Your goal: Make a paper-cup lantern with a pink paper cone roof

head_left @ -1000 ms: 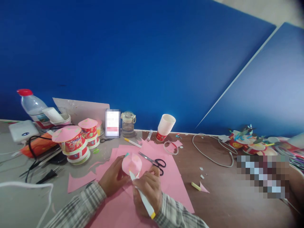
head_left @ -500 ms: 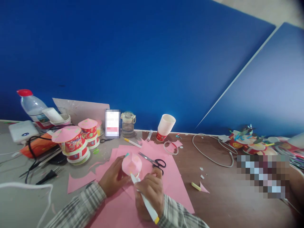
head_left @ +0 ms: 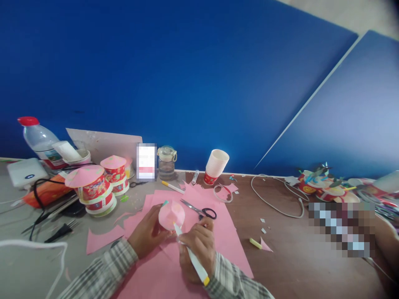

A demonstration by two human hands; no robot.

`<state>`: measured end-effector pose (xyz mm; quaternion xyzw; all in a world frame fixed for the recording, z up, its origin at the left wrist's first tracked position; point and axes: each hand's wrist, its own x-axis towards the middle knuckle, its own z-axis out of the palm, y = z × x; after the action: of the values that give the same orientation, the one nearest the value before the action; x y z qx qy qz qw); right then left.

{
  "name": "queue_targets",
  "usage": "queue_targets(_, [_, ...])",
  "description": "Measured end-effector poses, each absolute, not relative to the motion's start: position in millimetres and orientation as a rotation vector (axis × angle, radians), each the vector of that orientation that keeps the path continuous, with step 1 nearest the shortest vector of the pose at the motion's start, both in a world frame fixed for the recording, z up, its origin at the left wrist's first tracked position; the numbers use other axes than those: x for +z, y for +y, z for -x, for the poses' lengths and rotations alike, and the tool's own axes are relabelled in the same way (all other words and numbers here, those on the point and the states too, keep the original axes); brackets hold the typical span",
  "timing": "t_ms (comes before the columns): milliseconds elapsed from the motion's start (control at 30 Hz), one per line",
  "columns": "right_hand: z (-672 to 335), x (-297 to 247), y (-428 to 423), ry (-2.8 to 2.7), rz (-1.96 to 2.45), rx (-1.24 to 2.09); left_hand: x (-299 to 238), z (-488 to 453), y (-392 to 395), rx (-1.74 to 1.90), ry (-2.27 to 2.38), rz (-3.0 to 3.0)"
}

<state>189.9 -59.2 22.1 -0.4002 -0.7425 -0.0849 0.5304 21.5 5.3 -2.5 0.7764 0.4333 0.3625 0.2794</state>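
My left hand [head_left: 146, 232] is closed on a small pink paper cone [head_left: 172, 212] that bears faint orange-yellow marks; what lies under the cone is mostly hidden. A bit of teal shows by my left fingertips. In my right hand [head_left: 201, 245] is a white marker [head_left: 197, 265] with a yellow end, its tip at the cone's near edge. Beneath both hands lie pink paper sheets [head_left: 230, 245]. Scissors with black handles [head_left: 207, 213] rest on the paper, just beyond my right hand.
At left stand red paper-cup models with pink cone tops [head_left: 85, 176], a bottle [head_left: 40, 137] and black cables. Behind the paper are a lidded jar [head_left: 167, 162], another marker [head_left: 172, 187] and stacked paper cups [head_left: 216, 164]. A person's arm [head_left: 386, 232] is at right.
The marker tip has shifted slightly along the cone's near edge, and my right hand has moved with it. The whole view has slid slightly left.
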Motion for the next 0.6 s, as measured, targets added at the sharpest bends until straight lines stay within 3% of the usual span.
queue_targets(600, [-204.9, 12.8, -60.5, -1.825, 1.014, -0.229, -2.4, -21.0, 4.9, 0.956, 1.193, -2.084])
